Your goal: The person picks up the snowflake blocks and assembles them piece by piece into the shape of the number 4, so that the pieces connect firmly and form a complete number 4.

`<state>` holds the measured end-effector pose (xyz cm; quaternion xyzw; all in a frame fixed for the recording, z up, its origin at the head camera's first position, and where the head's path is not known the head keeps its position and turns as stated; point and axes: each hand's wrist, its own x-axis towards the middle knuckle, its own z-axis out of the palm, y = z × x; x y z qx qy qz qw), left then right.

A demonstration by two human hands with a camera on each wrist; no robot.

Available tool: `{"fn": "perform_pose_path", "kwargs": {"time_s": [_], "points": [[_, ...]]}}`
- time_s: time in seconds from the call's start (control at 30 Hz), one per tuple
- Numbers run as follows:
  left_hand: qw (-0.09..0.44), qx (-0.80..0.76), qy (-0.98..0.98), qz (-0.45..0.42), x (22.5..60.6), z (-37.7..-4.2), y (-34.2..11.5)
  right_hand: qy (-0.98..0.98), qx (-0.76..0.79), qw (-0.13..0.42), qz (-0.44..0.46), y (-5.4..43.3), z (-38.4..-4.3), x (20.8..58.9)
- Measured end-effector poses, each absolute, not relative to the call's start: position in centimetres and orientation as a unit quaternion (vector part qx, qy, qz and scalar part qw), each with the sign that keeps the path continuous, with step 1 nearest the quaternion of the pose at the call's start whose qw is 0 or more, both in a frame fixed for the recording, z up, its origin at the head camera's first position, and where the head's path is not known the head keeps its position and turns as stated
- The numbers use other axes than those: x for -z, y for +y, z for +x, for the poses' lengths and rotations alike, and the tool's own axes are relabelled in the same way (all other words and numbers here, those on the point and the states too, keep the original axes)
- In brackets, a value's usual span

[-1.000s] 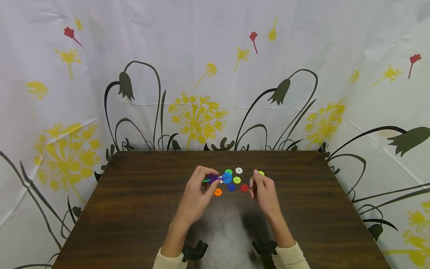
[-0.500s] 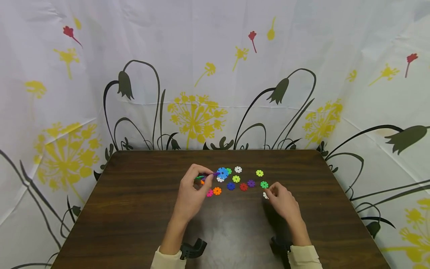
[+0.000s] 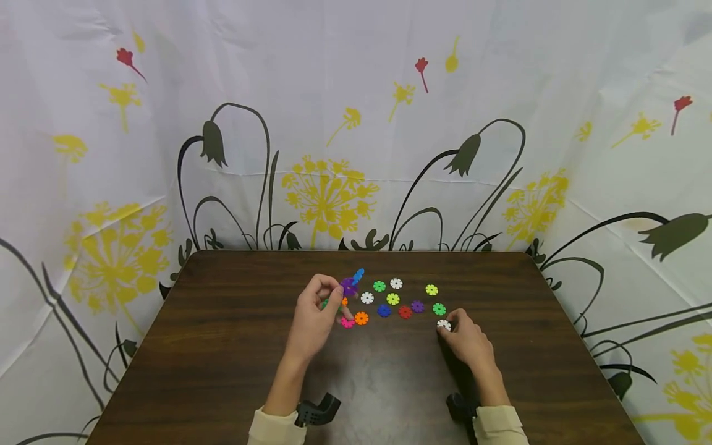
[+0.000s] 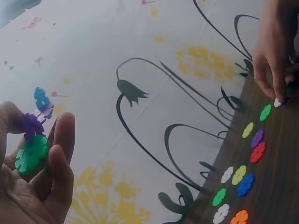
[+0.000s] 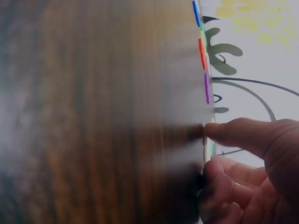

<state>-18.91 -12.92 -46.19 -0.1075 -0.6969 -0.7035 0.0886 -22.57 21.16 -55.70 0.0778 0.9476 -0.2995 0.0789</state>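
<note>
The left hand (image 3: 313, 314) is pinching joined discs (image 3: 349, 286) above the table (image 3: 233, 346); the left wrist view is baring their green disc (image 4: 32, 155), which the hand is mostly hiding from the head view. The right hand (image 3: 473, 341) is, it seems, pinching a white disc (image 3: 443, 324) on the table, its wrist view catching discs only edge-on. Loose discs (image 3: 405, 312) are lying between the hands.

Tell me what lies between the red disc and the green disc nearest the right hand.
A purple disc lies between the red disc and the green disc by the right hand, as head and left wrist views show.
</note>
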Motion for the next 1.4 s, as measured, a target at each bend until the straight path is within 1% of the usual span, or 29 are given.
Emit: {"fn": "perform_pose_path", "kwargs": {"time_s": [0.2,0.4,0.57,0.67,0.87,1.03,1.27,1.4], "points": [[0.062,0.742,-0.66,-0.103,45.9,-18.9,-12.4,0.932,0.348,0.084,0.064,21.6,-22.9,56.0],[0.039,0.788,-0.609,-0.08,45.6,-18.8,-12.5,0.897,0.425,0.109,0.046,22.2,-23.2,56.3],[0.034,0.776,-0.624,-0.088,45.5,-18.7,-12.6,0.877,0.468,0.111,0.024,22.2,-23.3,55.9],[0.037,0.755,-0.648,-0.093,45.5,-18.7,-12.7,0.867,0.489,0.098,0.017,21.9,-23.5,55.5],[0.025,0.728,-0.675,-0.118,45.5,-18.5,-12.5,0.834,0.548,0.063,0.001,21.0,-23.5,54.2],[0.032,0.704,-0.698,-0.129,45.7,-18.3,-12.5,0.808,0.587,0.015,-0.05,20.3,-23.3,52.6],[0.041,0.689,-0.708,-0.151,45.1,-18.1,-12.2,0.765,0.627,-0.017,-0.147,18.9,-23.1,49.4],[0.044,0.684,-0.711,-0.159,44.8,-18.0,-12.1,0.753,0.635,-0.045,-0.167,18.0,-22.6,47.7]]}}
